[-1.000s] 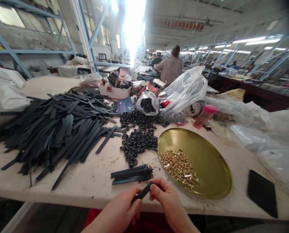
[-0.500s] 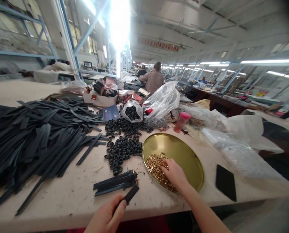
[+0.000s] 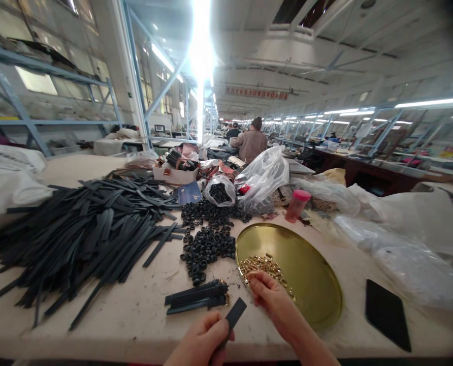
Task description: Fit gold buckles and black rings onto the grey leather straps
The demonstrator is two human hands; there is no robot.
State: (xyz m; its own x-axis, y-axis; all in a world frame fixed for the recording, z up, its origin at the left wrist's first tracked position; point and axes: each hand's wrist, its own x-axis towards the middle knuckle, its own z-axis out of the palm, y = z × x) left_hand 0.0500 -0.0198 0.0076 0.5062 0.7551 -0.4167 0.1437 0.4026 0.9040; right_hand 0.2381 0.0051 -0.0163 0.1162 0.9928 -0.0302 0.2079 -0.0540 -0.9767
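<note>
My left hand (image 3: 207,333) is closed around a black strap (image 3: 236,312), whose flat end sticks out up and to the right. My right hand (image 3: 266,295) is pinched at the near left rim of a round gold tray (image 3: 310,274), and whatever is between its fingertips is too small to make out. Small gold metal buckles (image 3: 266,265) lie heaped in the tray's left part, just beyond that hand. Left of the hands lies a small stack of black straps (image 3: 196,297) with gold fittings at their right ends. Black loops (image 3: 207,249) are piled behind the stack.
A large heap of loose black straps (image 3: 97,234) covers the table's left side. Behind the tray stand a pink-lidded jar (image 3: 298,206) and a clear plastic bag (image 3: 264,175). A black phone-like slab (image 3: 387,314) lies at right. Another person (image 3: 253,142) sits further back.
My right hand has drawn back from the gold pile to the tray's near rim, fingers pinched. My left hand still grips the strap, now closer to the right hand. The camera view has shifted.
</note>
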